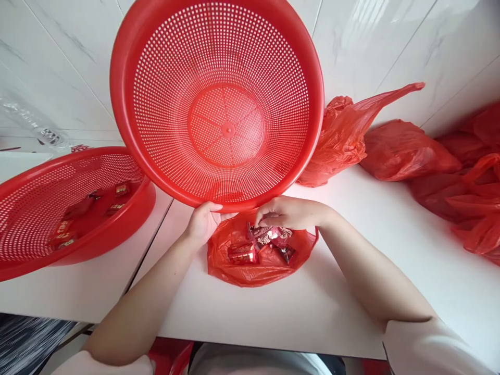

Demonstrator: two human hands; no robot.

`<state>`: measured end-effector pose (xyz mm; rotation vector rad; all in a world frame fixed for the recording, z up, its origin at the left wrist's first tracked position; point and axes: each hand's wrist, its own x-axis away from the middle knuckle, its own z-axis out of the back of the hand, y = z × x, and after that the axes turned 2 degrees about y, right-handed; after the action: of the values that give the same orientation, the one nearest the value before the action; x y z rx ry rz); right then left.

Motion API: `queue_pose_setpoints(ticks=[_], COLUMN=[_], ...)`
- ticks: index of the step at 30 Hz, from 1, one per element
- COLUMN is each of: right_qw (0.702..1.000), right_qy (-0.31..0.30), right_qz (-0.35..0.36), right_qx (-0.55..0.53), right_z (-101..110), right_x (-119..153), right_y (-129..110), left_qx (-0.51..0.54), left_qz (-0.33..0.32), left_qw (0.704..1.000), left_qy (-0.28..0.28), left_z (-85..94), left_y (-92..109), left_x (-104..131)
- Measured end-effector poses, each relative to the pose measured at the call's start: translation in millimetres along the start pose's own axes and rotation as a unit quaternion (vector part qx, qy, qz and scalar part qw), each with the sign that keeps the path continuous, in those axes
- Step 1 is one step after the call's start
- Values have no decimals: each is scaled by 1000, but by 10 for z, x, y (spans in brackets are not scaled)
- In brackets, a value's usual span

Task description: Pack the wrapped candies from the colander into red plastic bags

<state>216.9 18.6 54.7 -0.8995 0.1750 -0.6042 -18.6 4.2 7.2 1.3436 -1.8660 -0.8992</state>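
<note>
A large round red plastic basket [228, 190] is tipped up with its perforated inside facing me. My left hand [203, 224] is closed at its lower rim, thumb against the edge and fingertips showing just beneath. Below the rim lies an open red plastic bag [250, 276] with several small wrapped snack packets inside. My right hand [283, 212] reaches over the bag's far side, fingers curled down onto a dark red snack packet [269, 237]; the fingertips are partly hidden. A shiny red packet [244, 254] lies nearer me in the bag, beside a dark wrapper [287, 253].
A second red basket [144, 208] on the left holds several packets [123, 188]. Filled red bags [408, 151] line the right side, one with a twisted-up top [336, 140]. A clear plastic bottle [47, 135] is at far left. White tiled wall [351, 47] stands behind the white table [273, 317].
</note>
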Motion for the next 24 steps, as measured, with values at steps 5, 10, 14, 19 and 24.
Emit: queue_pose_setpoints(ticks=[5, 10, 14, 19, 24], right_qw=[999, 994, 975, 927, 860], right_qy=[-20, 106, 221, 356, 467], right_qz=[-32, -14, -24, 3, 5], right_qx=[-15, -4, 21, 120, 203], right_z=[37, 172, 219, 151, 142], right_x=[45, 198, 242, 108, 77], right_y=[-57, -100, -95, -10, -1], left_qx=[-3, -4, 3, -14, -234], left_qz=[15, -1, -9, 36, 19], left_qw=[1000, 1000, 1000, 999, 965], left_qy=[2, 9, 20, -31, -112], left_z=[23, 5, 15, 101, 54], left_y=[15, 69, 133, 194, 320], left_x=[-11, 12, 34, 15, 144])
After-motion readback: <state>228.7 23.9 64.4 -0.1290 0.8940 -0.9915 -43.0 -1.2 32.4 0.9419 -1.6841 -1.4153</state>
